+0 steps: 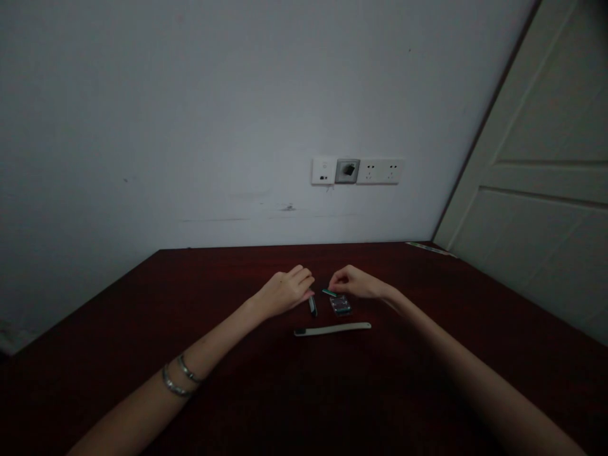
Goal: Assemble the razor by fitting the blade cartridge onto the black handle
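Head view: a slim green strip point(328, 292) is held between the narrowed thumb and fingers of the right hand point(355, 282), just beyond a small clear plastic case point(341, 305) on the dark red tabletop point(228, 269). The left hand point(289, 289) is seen with its fingers curled; a short grey-and-black piece point(312, 306) is met at its upper end by the fingertips, but whether it is gripped cannot be told. Nearer the camera, a long pale strip point(335, 329) with a dark end is laid crosswise, touched by neither hand.
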A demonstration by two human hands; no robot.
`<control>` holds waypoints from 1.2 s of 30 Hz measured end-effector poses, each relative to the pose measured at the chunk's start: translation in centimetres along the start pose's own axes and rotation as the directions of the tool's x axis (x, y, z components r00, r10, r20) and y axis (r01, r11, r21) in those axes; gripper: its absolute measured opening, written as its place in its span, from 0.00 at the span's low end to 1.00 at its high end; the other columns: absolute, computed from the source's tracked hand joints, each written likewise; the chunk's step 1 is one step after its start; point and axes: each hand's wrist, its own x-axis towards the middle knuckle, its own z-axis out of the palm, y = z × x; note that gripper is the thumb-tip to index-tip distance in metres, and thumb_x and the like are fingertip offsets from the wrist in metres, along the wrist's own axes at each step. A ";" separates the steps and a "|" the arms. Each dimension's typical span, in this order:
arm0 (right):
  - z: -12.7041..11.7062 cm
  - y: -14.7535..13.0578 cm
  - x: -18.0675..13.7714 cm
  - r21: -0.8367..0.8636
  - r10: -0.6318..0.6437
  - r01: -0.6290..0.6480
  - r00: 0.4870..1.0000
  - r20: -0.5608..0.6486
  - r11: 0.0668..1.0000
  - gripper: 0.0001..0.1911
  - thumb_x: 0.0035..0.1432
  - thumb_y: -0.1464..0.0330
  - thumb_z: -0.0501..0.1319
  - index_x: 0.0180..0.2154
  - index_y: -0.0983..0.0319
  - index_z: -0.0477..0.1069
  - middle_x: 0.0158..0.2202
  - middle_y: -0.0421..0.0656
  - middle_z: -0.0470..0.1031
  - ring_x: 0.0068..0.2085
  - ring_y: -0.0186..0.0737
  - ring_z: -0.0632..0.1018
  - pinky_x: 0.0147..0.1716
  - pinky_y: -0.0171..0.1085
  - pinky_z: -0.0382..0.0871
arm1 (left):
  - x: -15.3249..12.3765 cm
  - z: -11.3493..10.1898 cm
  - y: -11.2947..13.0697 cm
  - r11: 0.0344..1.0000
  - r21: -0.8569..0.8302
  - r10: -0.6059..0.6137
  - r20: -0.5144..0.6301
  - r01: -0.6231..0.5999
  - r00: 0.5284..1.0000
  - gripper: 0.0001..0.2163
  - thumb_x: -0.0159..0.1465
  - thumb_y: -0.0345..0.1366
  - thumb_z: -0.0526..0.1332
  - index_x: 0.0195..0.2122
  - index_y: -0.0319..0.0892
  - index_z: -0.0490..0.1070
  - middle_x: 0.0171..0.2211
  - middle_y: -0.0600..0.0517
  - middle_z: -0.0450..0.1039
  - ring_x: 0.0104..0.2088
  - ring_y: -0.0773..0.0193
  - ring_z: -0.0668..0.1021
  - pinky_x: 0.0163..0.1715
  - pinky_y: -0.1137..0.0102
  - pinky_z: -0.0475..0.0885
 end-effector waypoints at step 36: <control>0.1 3.2 -0.4 -0.308 -0.075 0.104 0.992 0.104 0.946 0.08 0.51 0.73 0.57 0.30 0.66 0.74 0.30 0.43 0.73 0.30 0.33 0.72 0.31 0.31 0.64 | -0.5 1.2 -0.8 0.996 -0.057 -0.059 0.107 0.066 0.992 0.16 0.66 0.41 0.46 0.42 0.37 0.67 0.39 0.46 0.68 0.42 0.62 0.70 0.32 0.73 0.68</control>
